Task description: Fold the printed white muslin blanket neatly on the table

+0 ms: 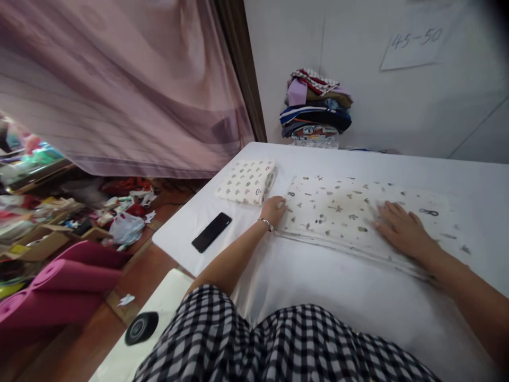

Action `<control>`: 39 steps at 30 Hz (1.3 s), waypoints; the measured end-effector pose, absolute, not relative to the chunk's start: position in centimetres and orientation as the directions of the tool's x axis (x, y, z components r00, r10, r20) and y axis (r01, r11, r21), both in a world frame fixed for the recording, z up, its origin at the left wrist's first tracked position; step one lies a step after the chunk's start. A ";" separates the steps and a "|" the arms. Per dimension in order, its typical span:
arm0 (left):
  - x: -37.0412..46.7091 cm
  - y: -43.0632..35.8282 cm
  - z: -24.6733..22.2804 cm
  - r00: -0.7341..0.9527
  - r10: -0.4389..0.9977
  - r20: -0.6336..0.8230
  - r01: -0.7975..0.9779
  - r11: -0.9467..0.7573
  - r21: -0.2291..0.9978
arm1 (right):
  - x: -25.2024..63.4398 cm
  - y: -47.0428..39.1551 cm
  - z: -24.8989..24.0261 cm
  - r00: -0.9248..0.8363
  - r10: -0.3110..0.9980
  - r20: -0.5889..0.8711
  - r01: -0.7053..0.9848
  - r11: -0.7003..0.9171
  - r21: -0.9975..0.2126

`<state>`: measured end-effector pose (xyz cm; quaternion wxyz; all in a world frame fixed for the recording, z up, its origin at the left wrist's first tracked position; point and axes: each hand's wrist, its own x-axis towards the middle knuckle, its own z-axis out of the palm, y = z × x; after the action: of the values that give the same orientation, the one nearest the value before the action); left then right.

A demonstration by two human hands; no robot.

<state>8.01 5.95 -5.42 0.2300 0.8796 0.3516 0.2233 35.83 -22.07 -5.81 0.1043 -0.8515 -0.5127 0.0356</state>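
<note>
A long, folded white cloth (330, 204) with small dark plant-like prints lies flat on the white table. My left hand (274, 210) is at the cloth's left end, its fingers curled at the edge. Palm down on the right part of the cloth is my right hand (403, 231), fingers stretched out and slightly blurred. Beyond my left hand sits a thick folded cloth (246, 182) with small grey prints. A black phone (212, 232) rests left of my left forearm.
The white table (338, 286) reaches the wall. A pile of folded clothes (316, 109) stands behind it. A pink curtain (159, 85) hangs at left. Pink rolls (71, 286), boxes and bags crowd the floor. A round black object (142, 328) lies on a pale surface at lower left.
</note>
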 end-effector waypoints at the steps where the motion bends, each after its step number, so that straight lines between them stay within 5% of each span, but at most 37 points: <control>1: 7.3 5.5 -5.3 0.648 0.720 0.246 0.506 -0.649 0.567 | 34.9 -22.1 -5.2 0.446 0.891 0.083 0.871 -0.411 -0.267; 6: 5.0 1.6 -5.0 0.736 0.569 0.367 0.329 -0.775 0.540 | 29.8 -22.3 -3.5 0.309 0.935 0.176 0.852 -0.190 -0.487; 14: 7.8 -3.0 -5.4 0.901 0.218 0.374 0.075 -0.930 0.361 | 27.5 -22.4 -4.5 0.146 0.953 0.264 0.933 -0.044 -0.358; 32: 9.6 -5.2 -5.9 0.917 0.149 0.369 0.047 -0.961 0.272 | 27.4 -23.0 -6.0 0.261 0.919 0.294 0.901 -0.123 -0.416; 39: 11.2 -6.1 -5.8 0.931 0.116 0.345 0.052 -0.981 0.189 | 27.4 -23.0 -6.5 0.174 0.896 0.409 0.931 -0.014 -0.365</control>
<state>11.19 -6.10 -5.82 0.0886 0.9787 0.0428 0.1801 27.44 -22.98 -6.48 0.2845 -0.7114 -0.6419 -0.0307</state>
